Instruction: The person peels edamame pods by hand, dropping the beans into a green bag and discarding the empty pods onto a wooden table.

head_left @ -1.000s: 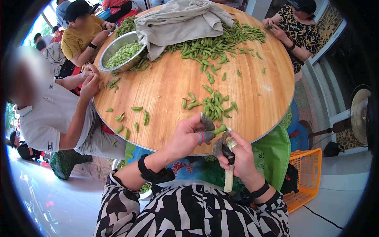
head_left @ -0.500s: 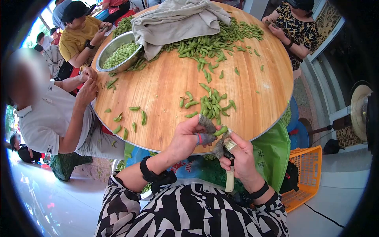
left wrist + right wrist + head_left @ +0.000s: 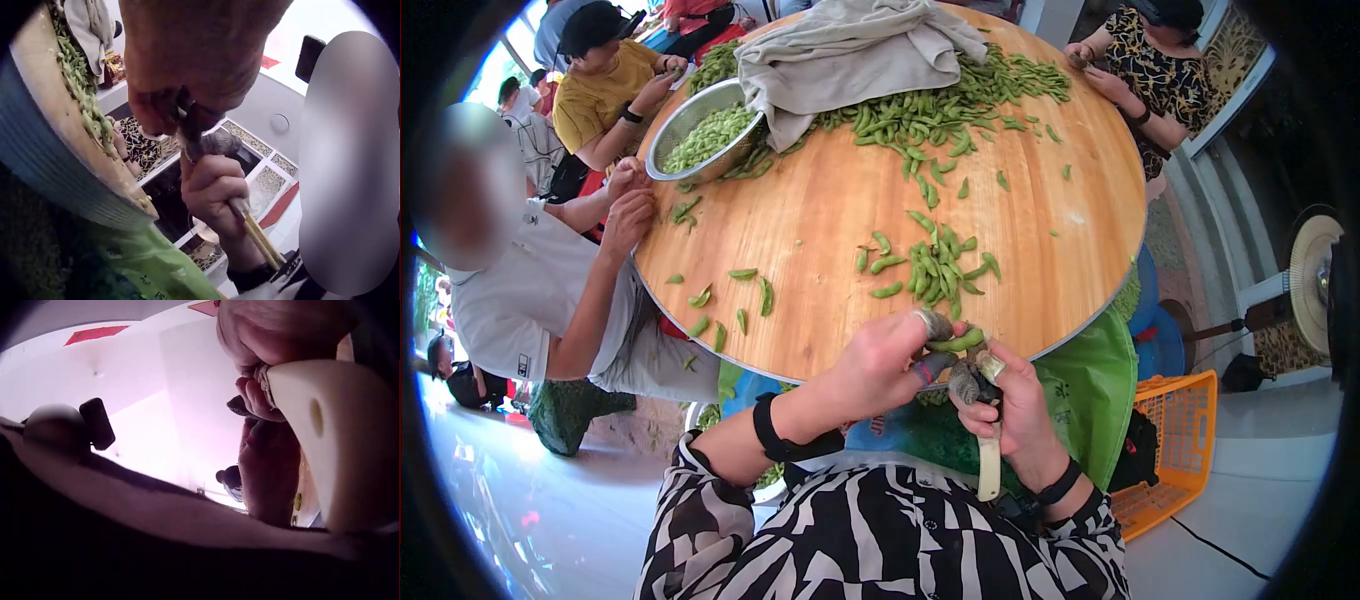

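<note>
In the head view a green pod lies between the two hands at the near table edge. My left hand, with grey wraps on thumb and finger, pinches its left end. My right hand curls round a pale-handled tool whose handle points down; its wrapped fingers touch the pod's right end. The tool's working end is hidden by the fingers. In the left wrist view the right hand grips the handle; in the right wrist view the handle fills the right side.
A small pod pile lies just beyond the hands on the round table. Farther back are a metal bowl of shelled beans, a grey cloth and a large pod heap. An orange crate stands at right. Other people sit around.
The left hand has turned, its back now more toward the camera, and sits slightly closer to the right hand. The pod has tilted between them. The handle's lower end has shifted slightly down and right.
</note>
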`<state>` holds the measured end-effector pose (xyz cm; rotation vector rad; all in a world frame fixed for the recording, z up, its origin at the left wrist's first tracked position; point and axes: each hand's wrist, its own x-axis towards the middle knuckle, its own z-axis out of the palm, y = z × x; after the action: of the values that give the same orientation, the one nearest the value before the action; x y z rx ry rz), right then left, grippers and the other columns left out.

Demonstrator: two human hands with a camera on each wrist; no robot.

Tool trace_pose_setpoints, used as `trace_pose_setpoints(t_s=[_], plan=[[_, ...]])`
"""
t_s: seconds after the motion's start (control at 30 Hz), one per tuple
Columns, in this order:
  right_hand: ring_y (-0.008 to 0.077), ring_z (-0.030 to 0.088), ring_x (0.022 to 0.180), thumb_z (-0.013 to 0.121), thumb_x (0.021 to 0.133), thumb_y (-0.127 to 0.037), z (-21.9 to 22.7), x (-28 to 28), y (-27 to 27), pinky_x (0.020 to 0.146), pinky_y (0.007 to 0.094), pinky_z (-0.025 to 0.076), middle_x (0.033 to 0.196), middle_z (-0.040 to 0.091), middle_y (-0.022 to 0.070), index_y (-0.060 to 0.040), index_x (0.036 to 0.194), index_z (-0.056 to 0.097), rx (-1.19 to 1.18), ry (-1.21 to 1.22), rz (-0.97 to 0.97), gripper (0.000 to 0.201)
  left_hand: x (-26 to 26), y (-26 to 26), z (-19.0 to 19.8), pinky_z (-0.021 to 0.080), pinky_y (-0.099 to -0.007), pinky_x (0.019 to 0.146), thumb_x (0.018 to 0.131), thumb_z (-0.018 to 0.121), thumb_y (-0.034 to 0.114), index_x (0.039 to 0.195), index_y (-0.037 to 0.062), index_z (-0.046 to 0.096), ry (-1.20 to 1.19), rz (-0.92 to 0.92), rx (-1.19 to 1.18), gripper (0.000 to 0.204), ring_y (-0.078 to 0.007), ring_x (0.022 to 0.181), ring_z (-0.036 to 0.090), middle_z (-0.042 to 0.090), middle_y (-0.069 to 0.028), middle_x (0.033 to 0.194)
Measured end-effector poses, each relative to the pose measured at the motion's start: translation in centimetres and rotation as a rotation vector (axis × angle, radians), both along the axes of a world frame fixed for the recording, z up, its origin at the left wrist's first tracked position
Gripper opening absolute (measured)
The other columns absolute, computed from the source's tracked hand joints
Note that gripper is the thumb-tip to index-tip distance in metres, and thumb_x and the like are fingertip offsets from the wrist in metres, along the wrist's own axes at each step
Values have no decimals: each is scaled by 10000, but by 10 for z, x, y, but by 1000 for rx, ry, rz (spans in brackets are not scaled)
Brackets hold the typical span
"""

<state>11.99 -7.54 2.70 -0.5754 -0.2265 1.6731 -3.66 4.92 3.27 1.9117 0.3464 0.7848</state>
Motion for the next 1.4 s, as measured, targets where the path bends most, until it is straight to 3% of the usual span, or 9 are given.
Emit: trace_pose_setpoints(t_s=[0.03, 0.1, 0.2, 0.27, 0.37, 0.7, 0.97, 1.13, 1.4], plan=[[82, 398, 467, 422, 971, -124, -2, 0, -1, 376, 214, 335, 932, 613, 116, -41, 1333, 464, -9, 5, -2, 374, -3, 1, 1, 522, -329, 616, 808, 612, -73, 1052, -4, 592, 83, 44, 406, 255, -181, 766, 653, 660, -142, 1020], [84, 405, 468, 423, 972, -124, -1, -1, 0, 375, 214, 335, 914, 612, 116, -48, 1342, 460, -15, 10, -3, 379, -3, -2, 1, 498, -322, 597, 797, 648, -48, 1036, -14, 612, 88, 62, 447, 244, -139, 725, 622, 659, -145, 960], [89, 421, 472, 423, 973, -120, 8, -4, 2, 375, 214, 338, 897, 607, 116, -48, 1342, 461, -46, -71, -10, 378, 1, -9, 2, 477, -289, 565, 810, 673, 5, 1007, -11, 631, 8, 48, -160, 202, -98, 676, 581, 667, -96, 901], [88, 421, 470, 411, 971, -98, 10, -5, 3, 378, 210, 336, 876, 607, 120, -35, 1320, 480, -50, -81, -49, 362, 2, -11, 14, 424, -237, 492, 845, 660, 53, 994, 2, 646, 8, 55, -937, 158, -71, 595, 548, 661, -56, 799], [81, 437, 475, 412, 970, -97, 13, -3, 1, 379, 209, 337, 836, 603, 96, -5, 1271, 510, -28, -192, -59, 330, -2, -7, 14, 354, -187, 442, 866, 651, 91, 987, 19, 658, -43, -37, -1141, 141, -44, 521, 508, 636, -31, 708], [61, 457, 567, 575, 850, 0, 16, -10, 7, 494, 200, 376, 827, 568, 31, 26, 1082, 548, -46, -943, -246, 235, -3, -15, 4, 318, -198, 385, 832, 671, 56, 861, 20, 639, 81, -22, -1173, 56, -76, 452, 495, 603, -62, 625], [248, 533, 705, 618, 700, -17, 23, 4, 5, 655, 332, 440, 806, 504, 128, 8, 955, 541, 217, -1524, -147, 267, -2, -26, 6, 284, -191, 403, 845, 669, 83, 843, 37, 631, 209, 11, -1060, 59, -40, 457, 444, 554, -13, 596], [347, 525, 664, 574, 685, -22, 16, 1, -1, 606, 386, 437, 748, 510, 190, 32, 868, 502, 183, -1524, -180, 204, -4, -29, 5, 312, -184, 411, 876, 643, 135, 835, 65, 639, 292, -46, -951, 81, -18, 478, 446, 582, 4, 623], [302, 535, 594, 566, 699, -10, 14, 13, -11, 555, 365, 432, 689, 523, 173, 26, 855, 537, 138, -1439, -104, 163, -1, -37, 5, 359, -203, 406, 871, 671, 150, 852, 32, 633, 345, -106, -874, 125, -45, 464, 478, 592, -17, 631]])
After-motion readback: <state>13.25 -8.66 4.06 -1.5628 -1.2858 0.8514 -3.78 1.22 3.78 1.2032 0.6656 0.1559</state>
